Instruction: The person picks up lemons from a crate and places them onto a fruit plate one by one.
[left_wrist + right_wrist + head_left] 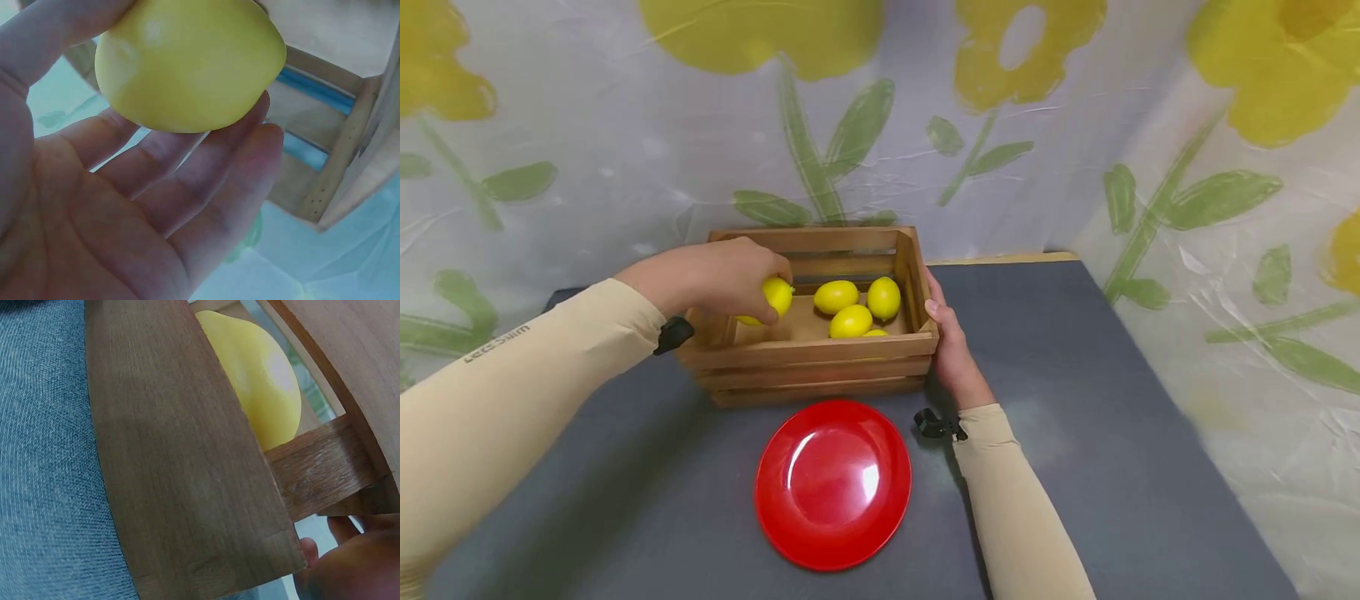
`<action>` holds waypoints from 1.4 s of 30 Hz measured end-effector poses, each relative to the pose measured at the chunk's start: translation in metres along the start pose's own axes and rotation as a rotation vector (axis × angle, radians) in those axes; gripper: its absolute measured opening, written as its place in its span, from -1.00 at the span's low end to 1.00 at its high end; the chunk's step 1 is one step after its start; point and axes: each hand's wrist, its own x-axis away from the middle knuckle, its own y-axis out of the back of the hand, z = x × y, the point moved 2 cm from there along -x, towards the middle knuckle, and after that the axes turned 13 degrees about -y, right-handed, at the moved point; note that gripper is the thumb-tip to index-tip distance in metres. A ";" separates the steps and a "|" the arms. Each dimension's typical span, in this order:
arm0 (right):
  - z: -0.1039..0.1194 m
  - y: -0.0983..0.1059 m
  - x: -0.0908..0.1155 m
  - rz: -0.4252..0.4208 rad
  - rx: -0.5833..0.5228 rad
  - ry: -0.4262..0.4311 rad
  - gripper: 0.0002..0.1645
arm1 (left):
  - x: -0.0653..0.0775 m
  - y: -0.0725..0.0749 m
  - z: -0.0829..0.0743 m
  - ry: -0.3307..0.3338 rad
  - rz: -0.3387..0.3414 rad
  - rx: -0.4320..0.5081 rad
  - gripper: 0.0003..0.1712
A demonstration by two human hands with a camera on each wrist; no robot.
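Observation:
My left hand (718,271) reaches over the left end of a slatted wooden crate (820,350) and grips a yellow lemon (778,293). In the left wrist view the lemon (194,69) lies between the thumb and the fingers (219,219). Several other lemons (837,297) rest on the crate floor toward its right end. The right hand (953,350) holds the crate's right end from outside, thumb near the top corner. In the right wrist view, a lemon (259,378) shows through the gap between the slats, with part of the right hand (356,565) at the corner.
A round red plate (835,492) lies on the dark grey table (1060,400), just in front of the crate. Behind the table hangs a pale sheet (647,158) painted with yellow flowers, and it continues along the right side.

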 end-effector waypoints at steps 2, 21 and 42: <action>0.000 0.000 0.000 0.001 -0.006 -0.005 -0.03 | 0.006 0.001 -0.004 -0.001 -0.020 0.003 -0.35; 0.000 0.000 0.000 -0.020 -0.001 -0.017 0.01 | 0.047 -0.001 -0.058 -0.077 -0.090 0.000 -0.42; -0.003 0.000 0.000 0.002 -0.014 0.004 0.01 | 0.056 -0.032 -0.084 -0.195 0.018 0.128 -0.43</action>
